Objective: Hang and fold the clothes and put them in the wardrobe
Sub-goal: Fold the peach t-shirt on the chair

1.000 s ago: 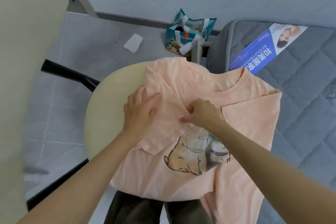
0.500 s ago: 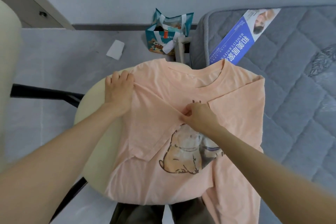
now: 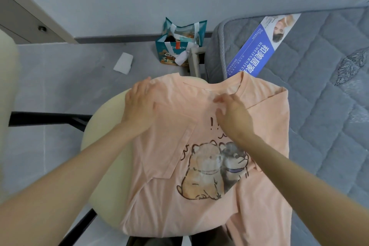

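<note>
1. Location. The T-shirt (image 3: 199,166) lies print-up on the cream seat (image 3: 103,126) at the centre of the view, with its collar toward 12 o'clock and its hem toward 6 o'clock. The 9 o'clock side is folded in over the chest. The 3 o'clock side is not yet folded and overhangs the seat toward the mattress (image 3: 319,116).
2. Left hand (image 3: 139,104). It is at 10 o'clock on the shirt, palm down and fingers straight, pressing the folded shoulder flat. It grips nothing.
3. Right hand (image 3: 234,115). It is just below the collar, near 12 o'clock. Its fingertips touch the cloth, but blur hides whether they pinch it or merely rest on it.
4. Handling. The garment appears to be thin knit: light, soft and limp. Expect it to hold no shape, to crease readily and to slide on the smooth seat if dragged.
5. Grip points. For the remaining fold, pinch both layers at the shoulder seam near 2 o'clock and at the side edge near 4 o'clock. Hold the finished fold down with a flat palm.
6. Surroundings. A gift bag (image 3: 179,46) stands on the floor at 12 o'clock, a white paper (image 3: 123,63) lies at 11 o'clock, and a blue leaflet (image 3: 259,50) lies on the mattress at 1 o'clock.
</note>
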### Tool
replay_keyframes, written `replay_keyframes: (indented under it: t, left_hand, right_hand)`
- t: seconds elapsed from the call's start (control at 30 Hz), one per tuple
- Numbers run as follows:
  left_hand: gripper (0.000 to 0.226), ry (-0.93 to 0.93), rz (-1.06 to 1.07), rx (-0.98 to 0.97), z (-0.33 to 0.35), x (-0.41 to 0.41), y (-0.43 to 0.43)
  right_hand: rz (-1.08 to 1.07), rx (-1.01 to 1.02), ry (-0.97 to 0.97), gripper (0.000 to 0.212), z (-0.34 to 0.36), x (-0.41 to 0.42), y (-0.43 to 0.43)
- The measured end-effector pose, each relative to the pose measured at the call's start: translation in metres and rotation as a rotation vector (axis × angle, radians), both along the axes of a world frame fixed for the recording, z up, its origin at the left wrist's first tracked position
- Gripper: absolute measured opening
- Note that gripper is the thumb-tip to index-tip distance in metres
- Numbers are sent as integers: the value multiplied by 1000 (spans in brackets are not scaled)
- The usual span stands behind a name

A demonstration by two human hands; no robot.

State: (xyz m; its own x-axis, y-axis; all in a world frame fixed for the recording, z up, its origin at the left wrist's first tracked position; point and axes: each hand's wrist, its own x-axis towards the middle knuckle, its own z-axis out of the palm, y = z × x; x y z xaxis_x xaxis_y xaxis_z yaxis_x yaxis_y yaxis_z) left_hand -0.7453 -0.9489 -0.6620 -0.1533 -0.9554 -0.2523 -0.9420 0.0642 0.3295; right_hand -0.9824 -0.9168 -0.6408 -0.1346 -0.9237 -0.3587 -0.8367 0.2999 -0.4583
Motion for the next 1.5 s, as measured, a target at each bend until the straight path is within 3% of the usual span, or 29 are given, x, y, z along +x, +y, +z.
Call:
replay_keyframes:
  t: [0.07, 0.27, 0.37, 0.53, 0.6, 0.7, 0.8, 0.93, 1.07, 1.23, 1.37, 1.5]
  left_hand:
    - [68, -22, -107, 97, -2, -11, -3]
    - [96, -242, -91, 360, -16, -26, -19]
    - [111, -237, -88, 354, -17, -23, -27]
    - [113, -171, -47, 238, -14, -28, -26]
    - [99, -142, 10, 264, -13, -28, -17]
    - [60, -173, 32, 257, -9, -20, -5]
    - [47, -247, -67, 209, -3, -11, -7]
    - [36, -248, -76, 96, 9, -7, -35]
    - [32, -225, -31, -145, 24, -14, -75]
    - [52, -134, 86, -404, 47, -26, -85]
    - [58, -71, 52, -426, 48, -23, -43]
    - [57, -8, -43, -270, 45, -16, 19]
  right_hand:
    - [-26, -6, 50, 50, 4, -25, -8]
    - [-48, 248, 180, 103, -3, -81, -38]
    - [-42, 288, 180, 113, -12, -90, -49]
    - [28, 189, 286, 60, -20, -94, -43]
    - [65, 219, 336, 45, -17, -97, -35]
    - [97, 277, 413, 29, -7, -101, -30]
    - [98, 225, 348, 13, 5, -104, -34]
    - [47, 37, 265, 14, 23, -101, -50]
    - [-63, -137, 261, 9, 33, -100, -76]
    - [-146, -317, 134, 12, 42, -103, -88]
    - [-148, -310, 43, 14, 43, -103, -57]
    - [-85, -250, 109, 8, 39, -104, -5]
